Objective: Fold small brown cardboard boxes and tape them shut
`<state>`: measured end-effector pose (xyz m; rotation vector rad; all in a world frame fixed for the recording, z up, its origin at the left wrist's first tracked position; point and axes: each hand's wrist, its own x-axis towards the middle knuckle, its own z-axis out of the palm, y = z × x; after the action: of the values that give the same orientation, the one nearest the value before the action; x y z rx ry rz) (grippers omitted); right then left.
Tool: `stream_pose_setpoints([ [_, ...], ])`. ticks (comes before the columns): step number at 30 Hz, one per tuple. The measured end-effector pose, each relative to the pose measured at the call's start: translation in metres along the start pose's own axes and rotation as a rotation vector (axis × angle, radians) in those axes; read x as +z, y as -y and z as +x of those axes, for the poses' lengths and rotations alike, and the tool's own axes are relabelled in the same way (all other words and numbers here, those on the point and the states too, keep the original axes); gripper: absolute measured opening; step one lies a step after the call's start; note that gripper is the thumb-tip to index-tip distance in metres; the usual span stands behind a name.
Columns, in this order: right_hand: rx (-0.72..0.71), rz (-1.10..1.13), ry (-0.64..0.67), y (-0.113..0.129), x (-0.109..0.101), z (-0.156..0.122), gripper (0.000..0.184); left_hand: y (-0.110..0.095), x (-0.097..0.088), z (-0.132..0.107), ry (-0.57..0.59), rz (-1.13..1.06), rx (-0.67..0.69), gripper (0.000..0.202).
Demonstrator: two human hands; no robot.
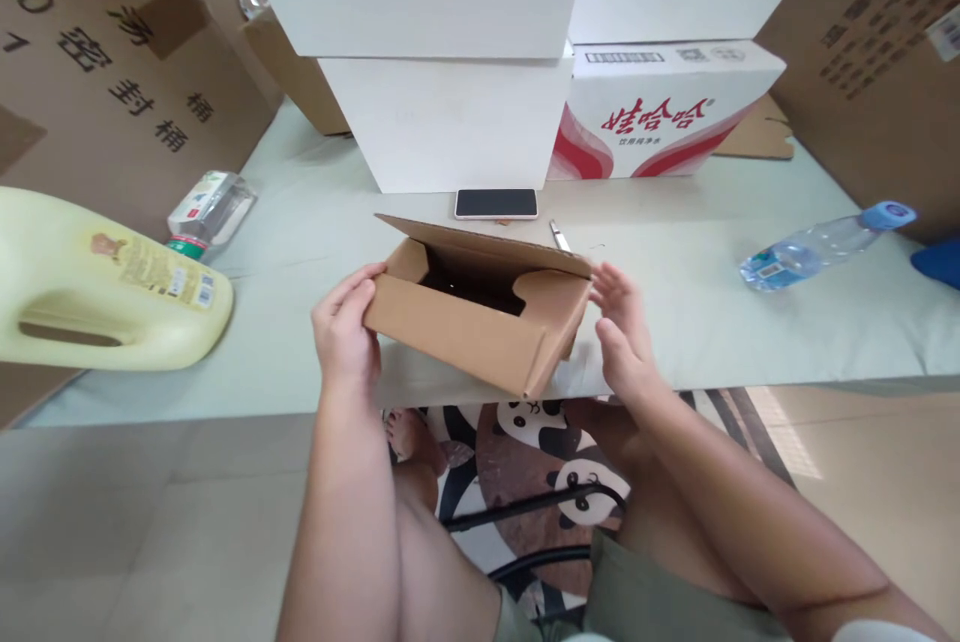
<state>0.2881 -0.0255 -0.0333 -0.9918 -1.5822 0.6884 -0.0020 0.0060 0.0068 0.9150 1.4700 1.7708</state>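
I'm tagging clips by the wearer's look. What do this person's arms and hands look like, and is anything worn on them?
Both forearms are bare, with no sleeves in view. The left hand and right hand wear no gloves, and no rings, watch or bracelet show. A pale patch at the frame's lower right corner, by the right arm, is too cropped to identify.

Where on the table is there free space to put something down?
Bare table lies between the cardboard box and the lying water bottle. A smaller patch lies between the yellow jug and the left hand. Behind the box it is crowded: phone, white boxes.
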Motion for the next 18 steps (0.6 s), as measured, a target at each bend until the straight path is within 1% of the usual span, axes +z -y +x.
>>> stream_pose_setpoints([
  [2, 0.038, 0.022, 0.172, 0.0, 0.003, 0.0, 0.056, -0.002, 0.0, 0.002, -0.033, -0.041, -0.04, 0.024],
  [3, 0.042, 0.022, 0.228, 0.001, 0.004, -0.001, 0.058, -0.003, 0.0, 0.002, -0.043, -0.049, -0.055, 0.026],
  [4, 0.039, 0.014, 0.242, 0.002, 0.005, -0.001, 0.061, -0.003, 0.0, 0.002, -0.049, -0.049, -0.065, 0.027],
  [6, 0.001, -0.006, 0.18, 0.005, 0.004, 0.0, 0.067, 0.0, 0.001, 0.001, -0.043, -0.031, -0.062, 0.03],
  [8, -0.081, 0.009, 0.075, 0.01, 0.001, 0.001, 0.07, 0.004, 0.002, -0.003, 0.011, 0.01, -0.021, 0.031],
  [9, -0.128, 0.028, 0.034, 0.012, -0.001, 0.002, 0.067, 0.007, 0.003, -0.006, 0.063, 0.039, 0.011, 0.03],
  [11, -0.188, 0.059, -0.011, 0.018, -0.004, 0.004, 0.053, 0.011, 0.006, -0.011, 0.176, 0.096, 0.09, 0.03],
  [13, -0.243, 0.033, -0.006, 0.023, -0.006, 0.005, 0.04, 0.011, 0.008, -0.015, 0.257, 0.143, 0.199, 0.032],
  [15, -0.336, -0.028, 0.027, 0.025, -0.007, 0.007, 0.034, 0.008, 0.007, -0.016, 0.304, 0.189, 0.336, 0.035],
  [17, -0.432, -0.077, 0.07, 0.025, -0.007, 0.008, 0.034, 0.002, 0.006, -0.015, 0.377, 0.251, 0.436, 0.032],
  [18, -0.459, -0.094, 0.084, 0.024, -0.008, 0.009, 0.036, -0.001, 0.005, -0.015, 0.418, 0.286, 0.456, 0.029],
])
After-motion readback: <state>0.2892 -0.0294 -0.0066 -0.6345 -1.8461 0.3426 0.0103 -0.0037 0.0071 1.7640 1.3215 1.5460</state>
